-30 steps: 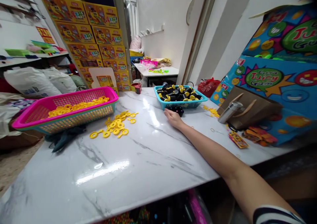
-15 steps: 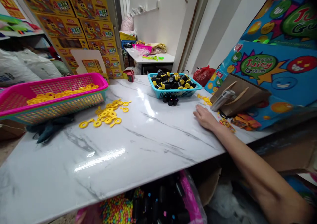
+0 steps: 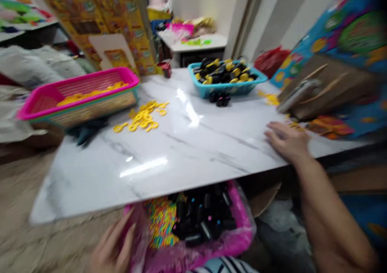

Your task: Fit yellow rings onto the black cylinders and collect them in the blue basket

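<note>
Presently, the left hand, fingers spread, sits at the lip of the pink plastic bag of black tubes below the bench, the right hand spread on top; a hasty tug could spill the bag.

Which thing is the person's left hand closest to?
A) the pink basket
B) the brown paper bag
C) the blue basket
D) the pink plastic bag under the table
D: the left hand sits at the edge of the shiny pink plastic bag below the white marble table.
</note>
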A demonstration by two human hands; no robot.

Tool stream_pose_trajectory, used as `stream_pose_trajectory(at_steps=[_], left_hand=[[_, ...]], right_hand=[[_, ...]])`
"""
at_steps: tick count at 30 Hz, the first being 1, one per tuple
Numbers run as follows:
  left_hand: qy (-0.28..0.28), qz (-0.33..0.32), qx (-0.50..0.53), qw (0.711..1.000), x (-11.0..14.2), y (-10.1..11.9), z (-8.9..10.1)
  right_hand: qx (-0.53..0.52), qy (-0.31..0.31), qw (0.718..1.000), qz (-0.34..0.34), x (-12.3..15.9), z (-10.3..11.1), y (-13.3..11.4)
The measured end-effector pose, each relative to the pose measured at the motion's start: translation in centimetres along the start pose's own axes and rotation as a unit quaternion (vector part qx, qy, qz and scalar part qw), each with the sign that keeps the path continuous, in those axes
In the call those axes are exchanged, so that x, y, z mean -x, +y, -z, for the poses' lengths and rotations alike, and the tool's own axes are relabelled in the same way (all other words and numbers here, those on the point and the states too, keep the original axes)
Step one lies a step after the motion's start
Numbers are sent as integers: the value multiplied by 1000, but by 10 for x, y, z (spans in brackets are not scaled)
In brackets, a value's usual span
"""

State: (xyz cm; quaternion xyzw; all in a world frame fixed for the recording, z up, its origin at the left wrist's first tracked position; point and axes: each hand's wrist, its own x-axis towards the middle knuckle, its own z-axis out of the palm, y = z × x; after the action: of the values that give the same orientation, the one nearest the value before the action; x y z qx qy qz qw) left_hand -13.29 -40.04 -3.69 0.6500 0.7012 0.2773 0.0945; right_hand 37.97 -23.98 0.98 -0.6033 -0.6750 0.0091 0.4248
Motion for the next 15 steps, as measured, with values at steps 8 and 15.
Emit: stream_pose_trajectory(at_steps=[8, 15], left_hand=[[28, 37, -90, 995, 11, 16, 4], [19, 110, -97, 989, 2, 11, 15]], right_hand=[[-320, -385, 812, 301, 75, -67, -175], [-99, -421, 812, 392, 108, -150, -199]])
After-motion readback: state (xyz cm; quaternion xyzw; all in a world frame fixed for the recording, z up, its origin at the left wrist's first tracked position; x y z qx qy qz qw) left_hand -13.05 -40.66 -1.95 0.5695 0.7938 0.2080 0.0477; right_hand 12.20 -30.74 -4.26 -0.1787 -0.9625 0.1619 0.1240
